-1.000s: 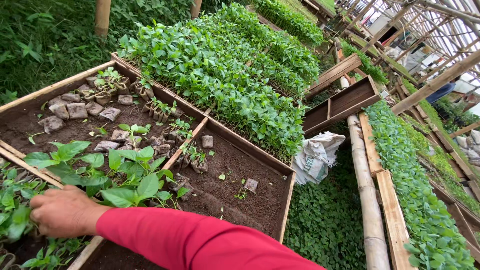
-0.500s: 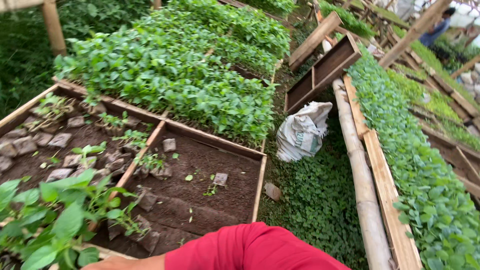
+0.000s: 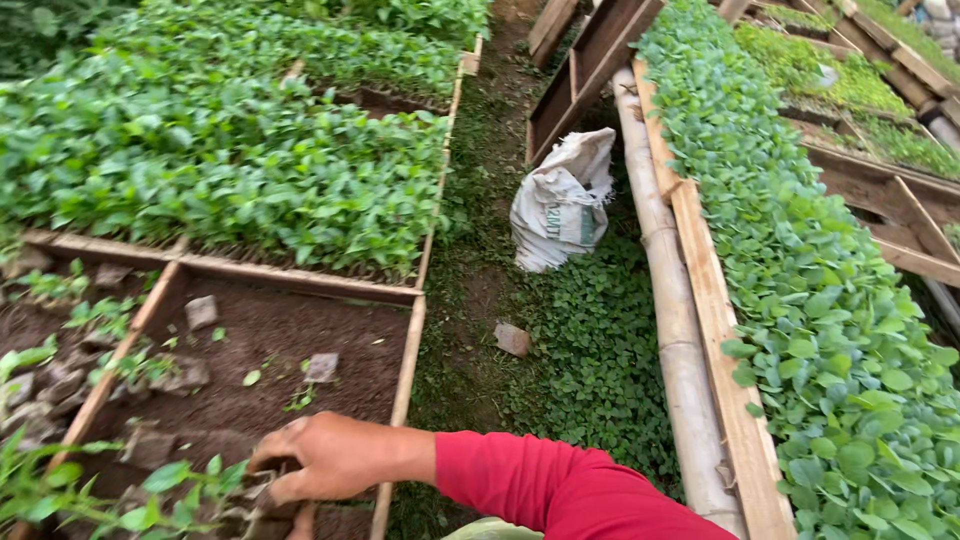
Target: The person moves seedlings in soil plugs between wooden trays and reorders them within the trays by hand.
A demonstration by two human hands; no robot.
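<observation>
A wooden seedling tray (image 3: 405, 345) lies at the lower left, its long side rails running away from the person toward a dense bed of green seedlings (image 3: 250, 170) along its far edge. Inside it is mostly bare dark soil with a few scattered soil blocks (image 3: 322, 367).

Only one hand (image 3: 325, 455) shows, on a red sleeve (image 3: 560, 490) that comes in from the lower right; which hand it is cannot be told, and the other hand is out of view. It rests at the tray's near edge, close to the right rail, fingers curled down onto a dark soil block (image 3: 262, 492) with a small plant. The block lies directly under the fingers, on their left side. Whether the fingers are gripping it or just pressing on it is unclear.
</observation>
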